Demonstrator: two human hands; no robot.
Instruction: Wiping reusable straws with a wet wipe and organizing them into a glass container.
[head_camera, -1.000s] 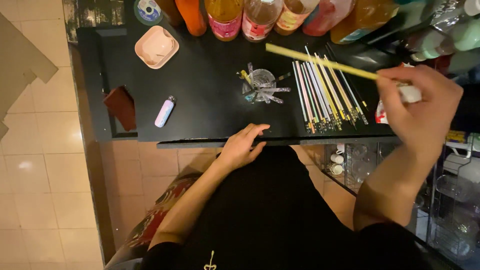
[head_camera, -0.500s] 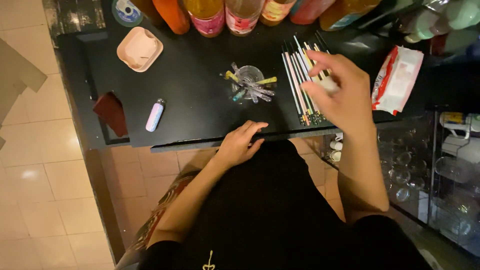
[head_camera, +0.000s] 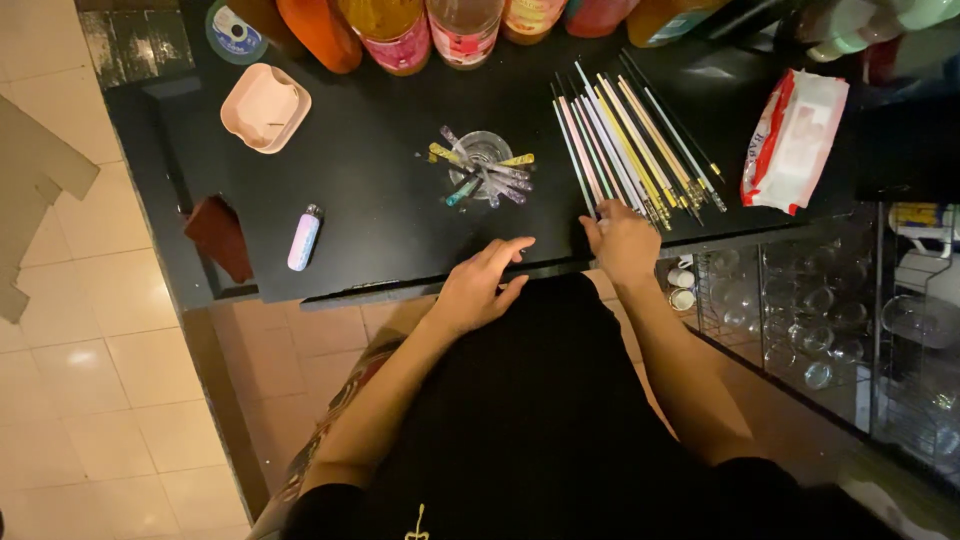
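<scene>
- Presently my right hand (head_camera: 622, 243) rests at the near ends of the sticks (head_camera: 630, 140), fingers curled; grip unclear.
- Sticks lie side by side on the black surface (head_camera: 380, 200), presumably for sorting.
- My left hand (head_camera: 480, 285) lies flat, empty, steadying.

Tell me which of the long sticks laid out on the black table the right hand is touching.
The leftmost stick in the fanned row: the right hand rests at its near end, while the yellow sticks lie farther right.
</scene>
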